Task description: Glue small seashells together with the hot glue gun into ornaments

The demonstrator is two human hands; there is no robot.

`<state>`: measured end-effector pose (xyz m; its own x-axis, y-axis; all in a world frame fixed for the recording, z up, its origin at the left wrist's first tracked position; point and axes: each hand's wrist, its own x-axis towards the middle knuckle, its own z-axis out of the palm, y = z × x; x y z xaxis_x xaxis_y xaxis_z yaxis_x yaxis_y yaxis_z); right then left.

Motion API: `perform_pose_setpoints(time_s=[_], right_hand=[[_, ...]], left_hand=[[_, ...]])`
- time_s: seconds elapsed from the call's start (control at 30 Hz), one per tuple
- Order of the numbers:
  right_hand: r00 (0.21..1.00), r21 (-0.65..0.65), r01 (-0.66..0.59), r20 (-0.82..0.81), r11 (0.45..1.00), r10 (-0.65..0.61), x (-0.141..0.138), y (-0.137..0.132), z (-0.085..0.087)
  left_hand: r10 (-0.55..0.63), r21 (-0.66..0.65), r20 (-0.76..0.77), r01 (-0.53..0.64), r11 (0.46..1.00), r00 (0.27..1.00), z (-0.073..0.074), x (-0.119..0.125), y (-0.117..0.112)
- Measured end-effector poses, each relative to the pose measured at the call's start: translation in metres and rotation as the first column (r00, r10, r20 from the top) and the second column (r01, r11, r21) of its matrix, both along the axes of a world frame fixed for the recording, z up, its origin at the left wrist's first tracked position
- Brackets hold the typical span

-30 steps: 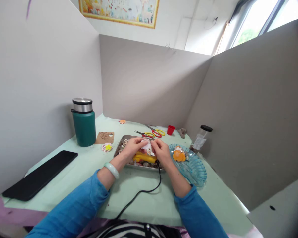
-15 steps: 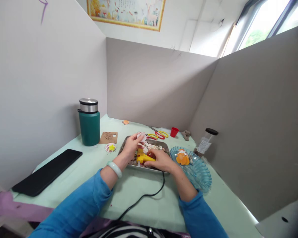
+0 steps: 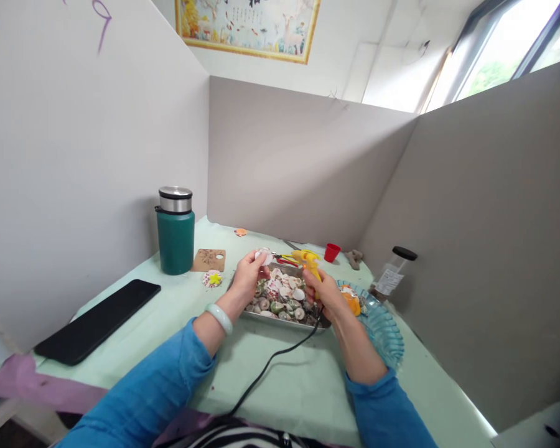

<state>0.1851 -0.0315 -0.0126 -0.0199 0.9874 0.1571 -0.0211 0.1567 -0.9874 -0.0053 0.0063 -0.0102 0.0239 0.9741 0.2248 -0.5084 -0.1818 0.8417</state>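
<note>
left hand: 1 shell; right hand: 1 glue gun

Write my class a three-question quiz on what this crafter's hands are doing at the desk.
1. Which thing does the right hand grip? A) scissors B) yellow glue gun C) red cup
2. True or false: the left hand lies flat on the black tablet.
3. Fill in: the metal tray below the hands holds many ____.
Key: 1 B. 2 False; it pinches a white shell. 3 shells.
</note>
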Motion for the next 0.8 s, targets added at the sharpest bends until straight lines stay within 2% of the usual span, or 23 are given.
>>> perform_pose_setpoints(time_s=[0.1, 0.23, 0.47, 0.8], right_hand=[[0.973, 0.072, -0.082, -0.209, 0.994, 0.096, -0.005, -0.005, 0.002], [0.956, 0.177, -0.104, -0.255, 0.979, 0.148, -0.011, -0.010, 0.001], [0.984, 0.182, -0.090, -0.134, 0.979, 0.115, -0.010, -0.006, -0.006], [0.975, 0.169, -0.131, 0.199, 0.977, 0.097, -0.015, -0.016, -0.002]], left_hand=[[-0.043, -0.018, -0.041, 0.042, 0.999, 0.998, 0.000, 0.001, -0.001], [-0.046, -0.011, -0.083, 0.045, 0.999, 0.996, 0.001, 0.003, -0.003], [-0.032, 0.015, -0.133, 0.035, 0.999, 0.991, -0.002, 0.003, -0.001], [0.047, 0.040, -0.271, -0.038, 0.999, 0.961, 0.001, 0.003, -0.006]])
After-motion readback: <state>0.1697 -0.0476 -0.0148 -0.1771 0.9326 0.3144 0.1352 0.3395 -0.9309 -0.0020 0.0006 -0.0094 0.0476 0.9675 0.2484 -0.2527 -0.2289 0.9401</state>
